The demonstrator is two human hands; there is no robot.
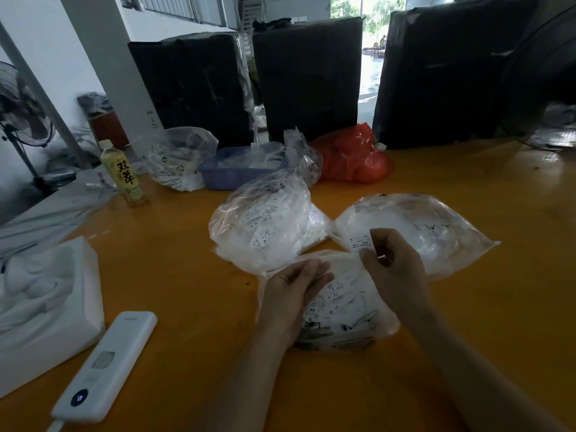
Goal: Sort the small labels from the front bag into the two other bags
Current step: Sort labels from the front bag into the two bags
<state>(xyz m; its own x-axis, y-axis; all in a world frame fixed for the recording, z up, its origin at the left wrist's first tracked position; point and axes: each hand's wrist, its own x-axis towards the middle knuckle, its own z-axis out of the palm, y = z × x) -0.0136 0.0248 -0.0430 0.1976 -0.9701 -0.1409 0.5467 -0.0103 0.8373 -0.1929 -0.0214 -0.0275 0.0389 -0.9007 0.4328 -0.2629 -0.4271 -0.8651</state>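
Right hand (391, 269) pinches one small label (361, 243) above the front bag (343, 310); left hand (294, 291), fingers relaxed, rests on that bag's near edge. Rounded bag (261, 226) at 11 o'clock, flat bag (430, 226) at 1 o'clock, all on the orange counter (187, 275).

a glossy orange surface (174, 275) is lit from an open doorway (371, 73) at the back, where greenery is seen in daylight. three tall black-wrapped packages (307, 79) are stood along the far edge. a white wall (46, 42) and a white post (118, 73) are seen at left, with a standing fan (21, 107) beside them.
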